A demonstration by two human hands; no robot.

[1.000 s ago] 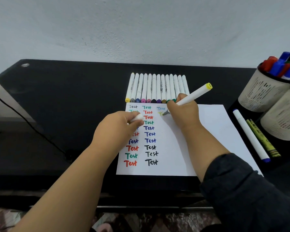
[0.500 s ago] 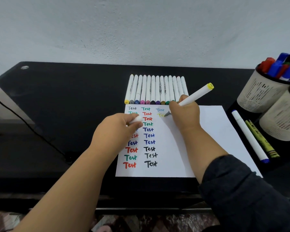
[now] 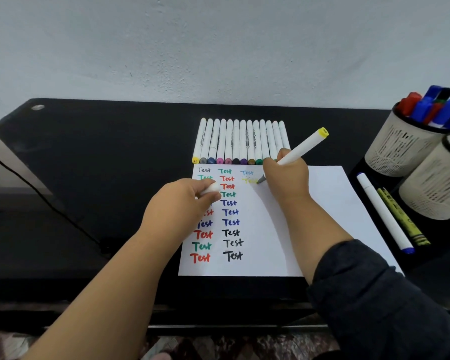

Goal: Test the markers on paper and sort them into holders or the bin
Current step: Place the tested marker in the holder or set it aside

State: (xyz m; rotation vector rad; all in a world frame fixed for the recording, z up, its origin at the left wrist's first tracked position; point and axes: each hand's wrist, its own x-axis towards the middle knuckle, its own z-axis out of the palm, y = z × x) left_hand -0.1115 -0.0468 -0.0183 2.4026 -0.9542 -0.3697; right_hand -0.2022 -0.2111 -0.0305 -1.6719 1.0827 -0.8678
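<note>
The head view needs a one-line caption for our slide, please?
Right hand writes a yellow test word on the paper with a yellow-capped marker; left hand holds its cap.

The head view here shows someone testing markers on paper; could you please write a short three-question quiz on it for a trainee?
1. True or false: the right hand holds the yellow-capped marker with its tip on the paper.
2. Multiple choice: the left hand holds A) a white cap, B) a red marker, C) nothing.
3. Fill in: the blue-tipped marker and the yellow crayon lie to the ___ of the paper, in front of the mesh holders.

Key: 1 true; 2 A; 3 right.
</note>
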